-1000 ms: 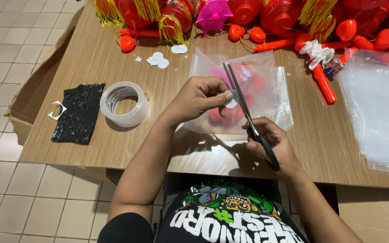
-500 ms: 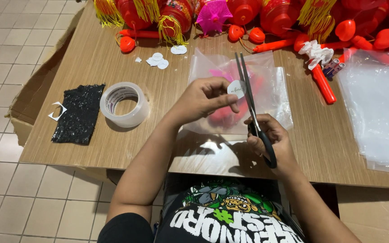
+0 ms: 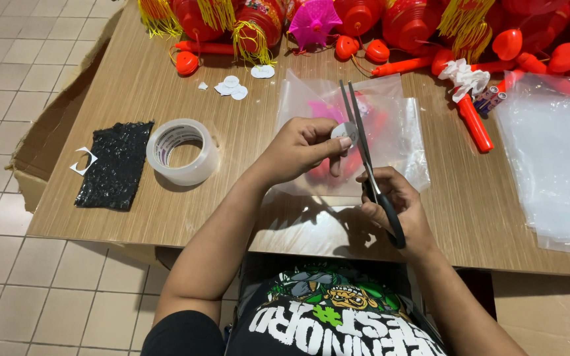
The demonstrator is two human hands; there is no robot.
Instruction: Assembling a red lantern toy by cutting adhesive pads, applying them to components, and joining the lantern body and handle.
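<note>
The left hand [image 3: 298, 150] sits above the middle of the table [image 3: 133, 86], pinching a small paper disc [image 3: 344, 130] at its fingertips. Just right of it the scissors [image 3: 367, 158] run from the right hand [image 3: 394, 207], which lies nearer the body, up past the disc. Under both hands lies a plastic bag [image 3: 397, 132] with items inside (which ones cannot be told). Left of the left hand stands a tape roll [image 3: 183, 151], and further left a flat sheet [image 3: 115, 165]. Beyond the hands, at the far edge, lanterns [image 3: 404, 23] crowd together, with cut paper discs [image 3: 232, 86] before them. Well right of the right hand lies a stack of plastic sheets [image 3: 552, 158].
</note>
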